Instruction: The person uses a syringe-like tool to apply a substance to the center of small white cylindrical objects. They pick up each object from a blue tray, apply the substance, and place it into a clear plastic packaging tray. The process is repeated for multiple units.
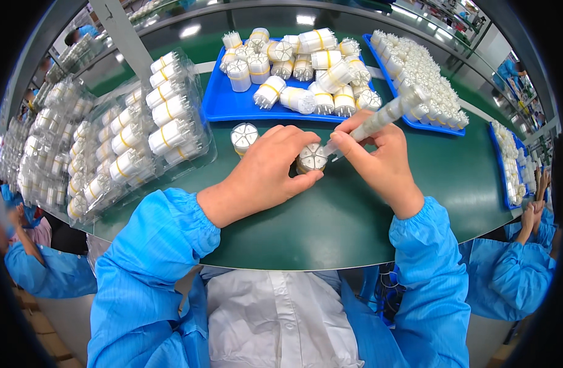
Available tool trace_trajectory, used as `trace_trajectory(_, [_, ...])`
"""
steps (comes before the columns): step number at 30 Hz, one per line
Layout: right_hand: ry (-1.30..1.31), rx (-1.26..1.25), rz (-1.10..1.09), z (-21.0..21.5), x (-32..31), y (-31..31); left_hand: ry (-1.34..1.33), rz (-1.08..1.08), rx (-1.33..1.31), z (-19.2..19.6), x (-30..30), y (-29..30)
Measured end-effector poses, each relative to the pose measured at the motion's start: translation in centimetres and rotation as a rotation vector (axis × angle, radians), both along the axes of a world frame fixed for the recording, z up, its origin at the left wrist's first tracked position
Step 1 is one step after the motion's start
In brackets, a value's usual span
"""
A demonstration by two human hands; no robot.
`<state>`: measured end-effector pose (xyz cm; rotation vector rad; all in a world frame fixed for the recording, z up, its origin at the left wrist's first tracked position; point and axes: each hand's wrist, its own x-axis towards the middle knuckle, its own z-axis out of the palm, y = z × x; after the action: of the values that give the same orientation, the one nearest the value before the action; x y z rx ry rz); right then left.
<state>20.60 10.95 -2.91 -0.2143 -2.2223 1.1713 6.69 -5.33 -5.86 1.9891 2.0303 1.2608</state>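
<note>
My left hand (260,175) is closed around a short round bundle (311,157) on the green table, thumb and fingers on its sides. The bundle's top shows pale wedge-shaped segments, each with a small mark in it. In my right hand (379,153) is a slim translucent tube (389,115) with whitish segments along it, pinched between thumb and fingers. The tube slants down to the left, its lower tip close to the bundle's right edge; whether they touch I cannot tell. A second bundle (244,137) with the same segmented top stands just behind my left hand.
Behind my hands, a blue tray (232,113) holds a heap of white bundles with yellow bands. Another blue tray (438,129), full of small white parts, lies to its right. Clear plastic trays (209,147) of banded bundles are stacked at the left. Co-workers' sleeves (517,270) show at both sides.
</note>
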Motion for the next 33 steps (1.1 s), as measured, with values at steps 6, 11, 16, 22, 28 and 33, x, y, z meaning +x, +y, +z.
trace_trajectory(6, [0.004,0.111,0.005,0.1,0.0,-0.1,0.031,0.011,0.003,0.1,0.2,-0.2])
trace_trajectory(11, [-0.064,-0.042,0.002,-0.5,-0.2,-0.5,-0.019,0.062,-0.018,0.2,0.7,0.0])
trace_trajectory(16, [-0.038,-0.089,-0.014,-0.3,0.0,-0.4,0.006,0.115,0.001,-0.3,1.0,0.3])
trace_trajectory(22, [-0.017,-0.169,-0.013,-0.7,0.0,0.6,-0.111,0.091,0.019,-0.2,1.8,-0.1])
trace_trajectory(28, [-0.101,-0.166,-0.009,-0.3,0.1,0.0,-0.093,0.07,0.046,-0.6,1.7,0.1])
trace_trajectory(33, [-0.074,-0.126,0.029,-0.6,-0.1,0.1,-0.095,0.123,-0.034,0.1,1.9,0.4])
